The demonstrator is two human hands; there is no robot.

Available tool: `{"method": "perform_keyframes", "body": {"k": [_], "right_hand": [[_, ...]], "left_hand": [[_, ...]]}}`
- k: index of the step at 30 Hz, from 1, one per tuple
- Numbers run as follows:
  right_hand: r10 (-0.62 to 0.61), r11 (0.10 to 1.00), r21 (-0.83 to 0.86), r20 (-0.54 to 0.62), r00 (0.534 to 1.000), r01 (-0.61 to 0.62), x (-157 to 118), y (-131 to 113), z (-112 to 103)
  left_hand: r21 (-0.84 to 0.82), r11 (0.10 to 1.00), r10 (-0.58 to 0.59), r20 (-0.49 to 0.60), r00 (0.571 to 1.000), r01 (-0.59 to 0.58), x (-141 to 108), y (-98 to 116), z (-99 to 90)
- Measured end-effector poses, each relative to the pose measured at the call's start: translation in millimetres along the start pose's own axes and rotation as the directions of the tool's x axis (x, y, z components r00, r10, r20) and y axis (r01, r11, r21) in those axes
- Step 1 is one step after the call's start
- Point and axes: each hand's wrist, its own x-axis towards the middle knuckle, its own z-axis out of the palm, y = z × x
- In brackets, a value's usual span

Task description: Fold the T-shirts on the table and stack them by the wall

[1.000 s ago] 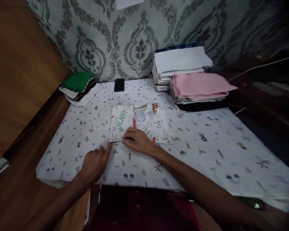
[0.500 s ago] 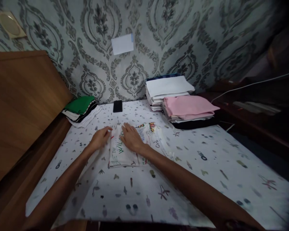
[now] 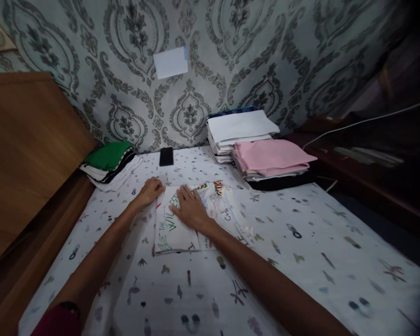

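A folded white garment [image 3: 177, 235] with green, red and black lettering lies flat in the middle of the bed sheet, its right part less neatly gathered. My right hand [image 3: 191, 210] rests palm down on top of it, fingers stretched out and covering some of the letters. At the garment's far left corner is my left hand [image 3: 151, 191], its fingers curled together on the edge; the fingertips are partly hidden.
Farther back stand a pile of folded white cloths [image 3: 243, 127], a pile topped with pink cloth [image 3: 273, 156] and a smaller pile under green cloth [image 3: 108, 155]. A black phone [image 3: 166, 157] lies near the wall. A wooden panel [image 3: 31, 154] borders the left side.
My left hand has moved to the garment's far left corner and its fingers have closed there. My right hand still lies flat on the garment. The view has shifted slightly.
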Motion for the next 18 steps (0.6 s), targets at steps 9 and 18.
{"method": "perform_keyframes", "body": {"k": [9, 18], "right_hand": [[-0.005, 1.0, 0.009, -0.004, 1.0, 0.005, 0.3, 2.5, 3.0], [-0.008, 1.0, 0.004, -0.005, 1.0, 0.008, 0.1, 2.3, 2.7]], "left_hand": [[-0.09, 0.993, 0.084, 0.043, 0.996, -0.08, 7.7, -3.4, 0.4], [0.004, 0.994, 0.112, 0.104, 0.988, -0.113, 11.6, -7.1, -4.3]]}}
